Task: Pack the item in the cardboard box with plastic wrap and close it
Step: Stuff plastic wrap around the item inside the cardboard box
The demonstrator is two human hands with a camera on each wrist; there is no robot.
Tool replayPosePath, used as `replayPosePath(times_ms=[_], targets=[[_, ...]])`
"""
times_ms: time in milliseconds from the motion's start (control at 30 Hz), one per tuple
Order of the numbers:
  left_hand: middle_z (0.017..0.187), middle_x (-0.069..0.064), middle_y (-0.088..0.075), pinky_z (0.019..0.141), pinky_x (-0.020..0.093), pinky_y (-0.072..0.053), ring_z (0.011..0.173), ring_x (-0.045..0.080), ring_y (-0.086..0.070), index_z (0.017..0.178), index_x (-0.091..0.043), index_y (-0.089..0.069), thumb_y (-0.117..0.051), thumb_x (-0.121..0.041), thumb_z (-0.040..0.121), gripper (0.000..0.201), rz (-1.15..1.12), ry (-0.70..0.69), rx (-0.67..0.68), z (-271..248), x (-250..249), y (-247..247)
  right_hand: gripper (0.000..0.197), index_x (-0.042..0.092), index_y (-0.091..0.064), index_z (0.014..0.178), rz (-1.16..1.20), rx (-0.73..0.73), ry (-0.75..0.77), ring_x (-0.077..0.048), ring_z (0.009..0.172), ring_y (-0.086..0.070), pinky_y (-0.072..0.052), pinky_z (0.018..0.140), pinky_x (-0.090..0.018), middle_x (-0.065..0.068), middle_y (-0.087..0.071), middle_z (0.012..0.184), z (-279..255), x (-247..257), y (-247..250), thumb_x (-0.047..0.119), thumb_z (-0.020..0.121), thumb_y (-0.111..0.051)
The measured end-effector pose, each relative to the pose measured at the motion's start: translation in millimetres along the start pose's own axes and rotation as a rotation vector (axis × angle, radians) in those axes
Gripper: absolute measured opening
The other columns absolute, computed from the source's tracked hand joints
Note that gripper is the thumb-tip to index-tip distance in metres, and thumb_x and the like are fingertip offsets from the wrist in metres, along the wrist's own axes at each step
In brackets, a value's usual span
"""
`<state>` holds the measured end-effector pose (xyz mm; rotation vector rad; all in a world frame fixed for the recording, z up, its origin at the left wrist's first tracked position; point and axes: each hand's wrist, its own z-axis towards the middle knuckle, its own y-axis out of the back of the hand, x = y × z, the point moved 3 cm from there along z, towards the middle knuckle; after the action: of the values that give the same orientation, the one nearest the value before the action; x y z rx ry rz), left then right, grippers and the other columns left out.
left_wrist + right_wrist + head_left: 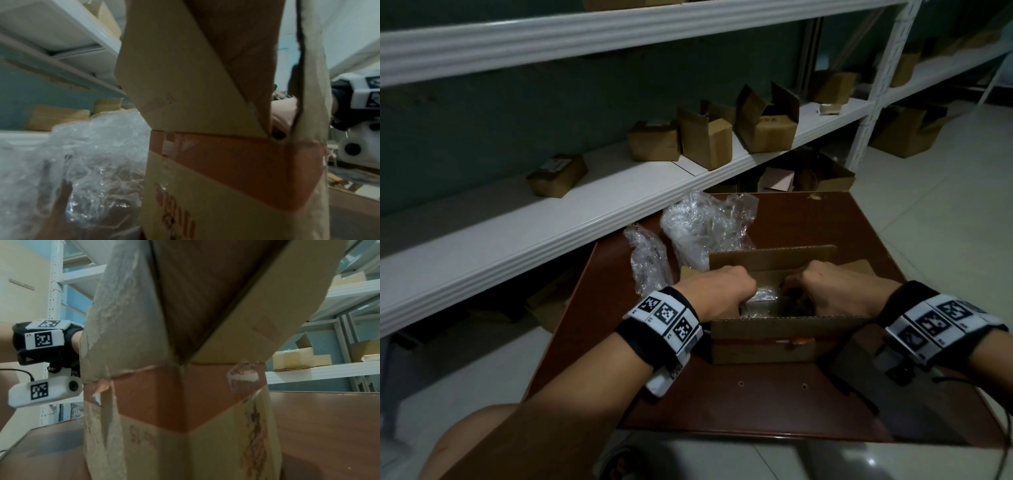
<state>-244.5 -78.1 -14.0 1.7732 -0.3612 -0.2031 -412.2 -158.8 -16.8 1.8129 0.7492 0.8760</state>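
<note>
Shelving [585,219] with small cardboard boxes [707,137] runs along the left, and crumpled plastic wrap [705,233] lies on the brown table [756,404] just behind the open cardboard box [774,339]. Left hand [717,293] reaches down into the box's left side, fingers curled out of sight, so its grasp cannot be told. Beside it a wrapped item [762,299] sits inside, and the right hand [835,289] dips in at the right, fingers likewise hidden.
</note>
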Motion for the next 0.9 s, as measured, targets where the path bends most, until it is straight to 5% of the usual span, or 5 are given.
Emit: replayPosePath(times_ms=[133, 400, 567, 700, 900], targets=[[0.097, 0.007, -0.062, 0.08, 0.034, -0.051, 0.099, 0.026, -0.063, 0.109, -0.005, -0.07, -0.064, -0.011, 0.097, 0.015, -0.097, 0.022, 0.046, 4.7, 1.8, -5.3, 0.056, 0.023, -0.06, 0.129, 0.036, -0.008, 0.001, -0.005, 0.104, -0.064, -0.052, 0.083, -0.015, 0.008, -0.066, 0.118, -0.4, -1.3, 1.9, 0.039, 0.079, -0.081], [0.078, 0.002, -0.075, 0.064, 0.023, -0.057, 0.068, 0.011, -0.071, 0.085, -0.01, -0.075, -0.079, -0.042, 0.085, 0.032, -0.695, 0.064, -0.289, -31.0, 37.3, 60.4, 0.031, 0.028, -0.071, 0.111, 0.05, -0.124, 0.095, 0.007, 0.088, -0.063, -0.051, 0.077, -0.009, 0.017, -0.07, 0.103, -5.2, 2.2, 15.2, 0.05, 0.089, -0.066], [0.065, 0.003, -0.069, 0.058, 0.027, -0.043, 0.064, 0.019, -0.068, 0.07, -0.015, -0.072, -0.058, -0.057, 0.099, 0.053, -0.552, 0.602, -0.746, -70.0, 113.0, 79.9, 0.03, 0.029, -0.071, 0.106, -0.03, -0.199, 0.119, 0.003, 0.079, -0.064, -0.052, 0.07, -0.016, 0.015, -0.071, 0.093, -1.8, -4.1, 16.6, 0.051, 0.096, -0.053], [0.087, 0.008, -0.069, 0.067, 0.032, -0.046, 0.079, 0.026, -0.063, 0.074, -0.016, -0.062, -0.06, -0.071, 0.088, 0.057, -0.41, 0.963, -0.357, -70.3, 153.7, 25.4, 0.025, 0.042, -0.053, 0.074, -0.039, -0.248, 0.137, 0.0, 0.06, -0.057, -0.042, 0.056, -0.015, 0.014, -0.061, 0.07, -3.3, -4.9, 15.0, 0.05, 0.098, -0.049], [0.098, 0.006, -0.069, 0.073, 0.028, -0.054, 0.08, 0.019, -0.067, 0.087, -0.011, -0.063, -0.082, -0.069, 0.069, 0.064, -0.589, 0.928, 0.096, -54.0, 154.2, -28.2, 0.025, 0.034, -0.065, 0.083, -0.029, -0.245, 0.139, -0.002, 0.063, -0.059, -0.042, 0.058, -0.014, 0.011, -0.064, 0.072, -6.5, -2.5, 17.2, 0.049, 0.098, -0.051]])
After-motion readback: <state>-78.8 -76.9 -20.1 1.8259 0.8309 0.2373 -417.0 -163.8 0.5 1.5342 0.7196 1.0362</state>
